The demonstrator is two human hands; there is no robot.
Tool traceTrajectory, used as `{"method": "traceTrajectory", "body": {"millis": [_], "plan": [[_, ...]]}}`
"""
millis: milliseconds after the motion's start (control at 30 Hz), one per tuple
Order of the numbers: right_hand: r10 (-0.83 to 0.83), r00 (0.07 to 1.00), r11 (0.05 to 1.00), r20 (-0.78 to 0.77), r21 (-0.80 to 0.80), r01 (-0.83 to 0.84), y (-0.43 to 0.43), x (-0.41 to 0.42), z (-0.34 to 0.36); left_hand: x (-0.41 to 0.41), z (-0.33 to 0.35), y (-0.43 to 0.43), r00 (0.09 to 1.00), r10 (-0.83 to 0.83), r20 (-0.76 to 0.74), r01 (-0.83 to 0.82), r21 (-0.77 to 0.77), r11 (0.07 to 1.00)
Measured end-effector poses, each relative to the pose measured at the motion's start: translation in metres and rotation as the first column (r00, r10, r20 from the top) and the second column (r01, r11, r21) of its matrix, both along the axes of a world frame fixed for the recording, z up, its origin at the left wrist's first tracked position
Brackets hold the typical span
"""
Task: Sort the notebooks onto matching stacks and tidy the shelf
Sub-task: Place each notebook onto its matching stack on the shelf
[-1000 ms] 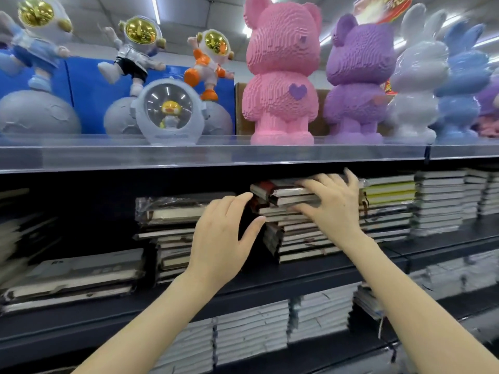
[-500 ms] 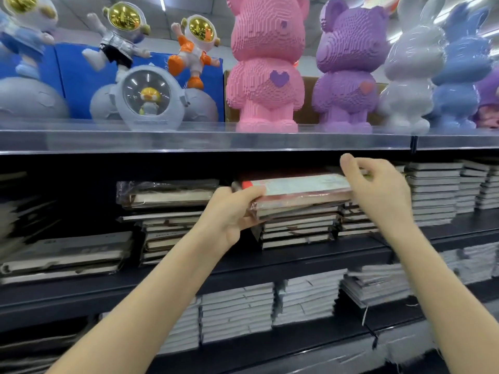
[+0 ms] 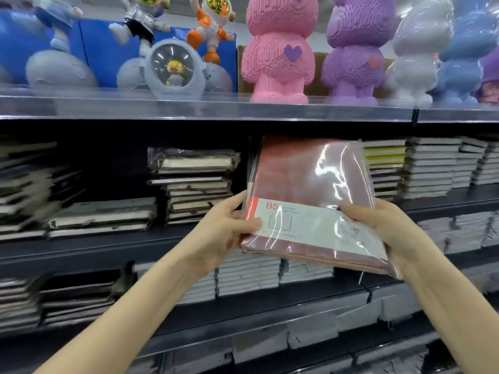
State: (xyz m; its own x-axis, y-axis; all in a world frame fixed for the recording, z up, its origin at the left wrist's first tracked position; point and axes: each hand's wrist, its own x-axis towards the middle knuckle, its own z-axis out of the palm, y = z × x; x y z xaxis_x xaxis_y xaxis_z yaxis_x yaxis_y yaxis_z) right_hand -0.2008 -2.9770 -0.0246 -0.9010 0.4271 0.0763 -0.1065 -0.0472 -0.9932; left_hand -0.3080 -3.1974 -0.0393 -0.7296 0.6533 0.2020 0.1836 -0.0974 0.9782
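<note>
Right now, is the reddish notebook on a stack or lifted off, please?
Lifted off: left hand and right hand hold the notebook before the shelf.

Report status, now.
Left hand and right hand grip the notebook by its lower corners. Notebook wrapped, held before the shelf. Nothing in the way.

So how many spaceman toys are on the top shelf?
3. A blue one at the far left, a silver one to its right, then an orange one beside the pink bear. More may be hidden past the left edge.
</note>
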Motion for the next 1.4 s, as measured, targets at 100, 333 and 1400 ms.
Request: {"method": "traceTrajectory", "body": {"millis": [100, 333, 1400], "plan": [[-0.060, 0.997, 0.998, -0.040, 0.002, 0.060, -0.036, 0.020, -0.011, 0.007, -0.012, -0.027, 0.998, -0.045, 0.039, 0.044, 0.025, 0.999], [-0.112, 0.990, 0.993, -0.086, -0.032, 0.110, -0.148, 0.059, -0.040, 0.022, -0.026, -0.130, 0.987, -0.160, 0.004, 0.160, -0.011, 0.987], [0.194, 0.979, 0.971, 0.064, -0.154, -0.182, -0.324, -0.187, 0.003, -0.133, -0.021, -0.313, 0.806, 0.591, -0.017, -0.591, -0.043, 0.805]]}}
